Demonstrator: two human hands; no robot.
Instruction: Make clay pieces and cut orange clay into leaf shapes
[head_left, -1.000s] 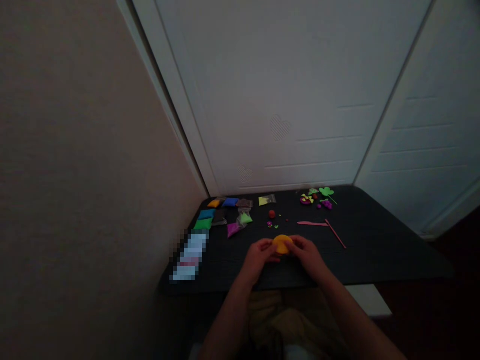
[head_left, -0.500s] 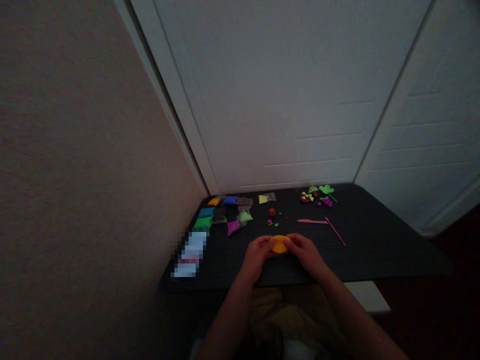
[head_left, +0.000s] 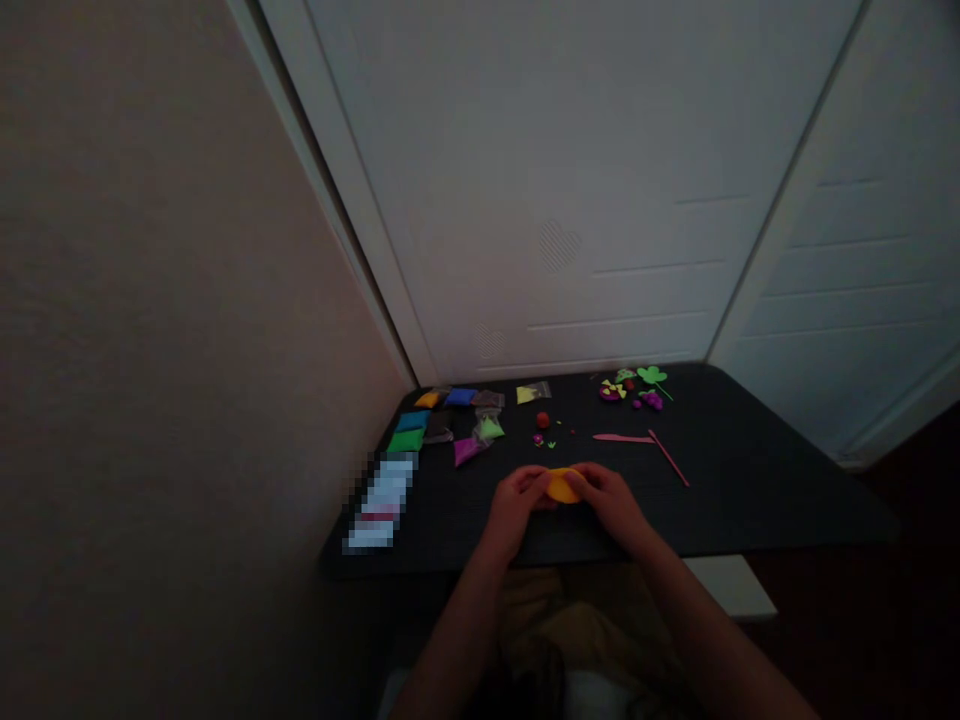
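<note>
A flat, rounded piece of orange-yellow modelling clay point(head_left: 564, 486) is held above the front part of the dark table. My left hand point(head_left: 520, 500) pinches its left edge, thumb on top and fingers behind. At the right edge my right hand point(head_left: 604, 494) grips it the same way, thumb pressed near the middle. Just beyond my hands lie a red clay ball point(head_left: 543, 421), a small purple piece point(head_left: 538, 440) and tiny green bits point(head_left: 552, 445). Off to the right, a pink modelling knife point(head_left: 624, 438) meets a thin pink stick point(head_left: 669, 459).
Bags of coloured clay, among them a green one point(head_left: 406, 441), a blue one point(head_left: 461, 398) and a magenta one point(head_left: 466, 452), lie on the left of the table point(head_left: 750, 500). At the back right are a green clover shape point(head_left: 652, 375) and purple clay pieces point(head_left: 652, 400). A white panel stands behind.
The orange-yellow clay has turned slightly between my fingers, its outline now tilted, and both thumbs have shifted a little. The things on the table stay in place; the view has moved slightly.
</note>
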